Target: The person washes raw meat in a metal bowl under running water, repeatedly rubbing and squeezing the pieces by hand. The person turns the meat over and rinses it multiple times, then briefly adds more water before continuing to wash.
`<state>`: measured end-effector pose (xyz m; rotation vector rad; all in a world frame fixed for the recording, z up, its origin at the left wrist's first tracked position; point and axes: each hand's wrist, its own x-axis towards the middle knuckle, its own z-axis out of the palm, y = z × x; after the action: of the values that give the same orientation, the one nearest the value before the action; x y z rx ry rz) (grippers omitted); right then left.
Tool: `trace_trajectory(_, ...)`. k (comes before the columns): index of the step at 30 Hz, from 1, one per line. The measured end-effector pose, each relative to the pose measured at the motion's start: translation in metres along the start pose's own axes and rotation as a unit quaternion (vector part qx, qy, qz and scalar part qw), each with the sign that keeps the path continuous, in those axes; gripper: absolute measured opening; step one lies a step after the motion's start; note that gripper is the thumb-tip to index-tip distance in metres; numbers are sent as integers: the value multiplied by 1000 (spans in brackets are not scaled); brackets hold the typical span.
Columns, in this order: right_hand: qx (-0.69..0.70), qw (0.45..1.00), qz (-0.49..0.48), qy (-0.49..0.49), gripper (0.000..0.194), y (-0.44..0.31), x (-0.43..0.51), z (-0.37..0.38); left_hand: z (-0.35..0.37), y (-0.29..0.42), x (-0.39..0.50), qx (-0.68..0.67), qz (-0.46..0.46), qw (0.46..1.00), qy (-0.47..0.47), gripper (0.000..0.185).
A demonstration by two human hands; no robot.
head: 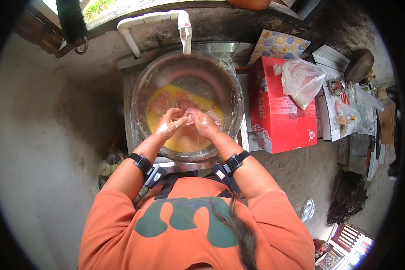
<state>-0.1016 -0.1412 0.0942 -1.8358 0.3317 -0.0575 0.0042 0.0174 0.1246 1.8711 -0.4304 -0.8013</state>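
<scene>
A large, dark round basin [234,84] stands before me, its inner wall flecked with pale residue. Cloudy yellowish liquid [175,145] covers part of its bottom, with pinkish matter in it. Over the liquid my right hand [206,124] grips a soft, folded pink piece of what looks like meat or offal [190,116]. More of the pink folds show beside that hand. My left hand [168,125] is wet, with thumb and fingers bent around the other side of the piece. Some of its fingertips are hidden.
A white plastic pipe tap [185,37] reaches over the basin's far rim. The basin rests in a metal sink [130,111]. To the right are a red cardboard box [280,118] with a plastic bag [302,81] on top, and a tiled counter [329,118] with bottles and bags.
</scene>
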Motion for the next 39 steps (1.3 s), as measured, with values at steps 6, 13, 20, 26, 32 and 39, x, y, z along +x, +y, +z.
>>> trace_trajectory(6,78,996,-15,-32,30,-22,-14,6,16,-14,8,-178,-119,975,-60,42)
trace_trajectory(13,228,967,99,-63,30,-28,-20,-7,8,-12,12,-289,-143,940,-114,30)
trace_trajectory(20,46,991,126,-3,36,-6,-11,-6,7,7,6,-434,-40,873,-216,38)
trace_trajectory(26,-100,988,107,50,37,-7,-4,-1,4,5,6,-417,2,889,-191,43)
trace_trajectory(32,-133,986,99,24,36,1,1,0,0,12,3,-411,-15,889,-203,45)
trace_trajectory(39,-67,990,126,9,39,7,-1,5,15,11,2,-510,-22,842,-177,42)
